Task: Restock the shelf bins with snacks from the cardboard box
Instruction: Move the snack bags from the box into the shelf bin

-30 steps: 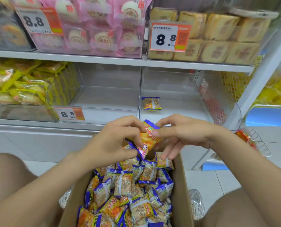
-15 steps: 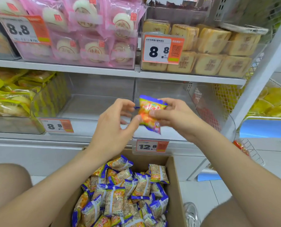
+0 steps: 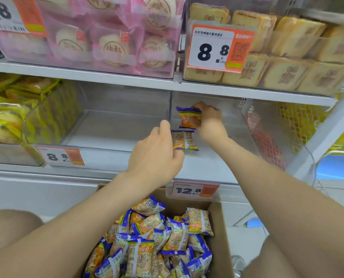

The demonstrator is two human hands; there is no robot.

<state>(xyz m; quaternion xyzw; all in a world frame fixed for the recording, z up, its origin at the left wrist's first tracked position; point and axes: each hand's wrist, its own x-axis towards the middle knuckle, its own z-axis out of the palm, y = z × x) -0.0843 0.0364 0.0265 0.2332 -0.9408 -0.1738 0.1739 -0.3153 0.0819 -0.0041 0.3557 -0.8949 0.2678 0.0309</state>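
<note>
In the clear bin (image 3: 217,163), right fingers (image 3: 196,106) around a snack packet (image 3: 187,117); left fingers (image 3: 165,126) loosely curled (empty).

Two bare hands are showing — a left hand (image 3: 157,153) and a right hand (image 3: 209,121). Two snack packets are sitting in the clear bin (image 3: 203,167) at the lower shelf's right end: one packet (image 3: 188,117) pinched by the right hand, one packet (image 3: 184,140) lying near the bin's front edge. One cardboard box (image 3: 219,237) is standing below, holding a heap of matching packets (image 3: 147,247) — well over a dozen, too overlapped for an exact count. Four price tags are hanging on bin fronts: three 8.8 tags (image 3: 217,47) and one 12.8 tag (image 3: 193,190). Five clear bins are showing plainly, two on the upper shelf, three on the lower.
</note>
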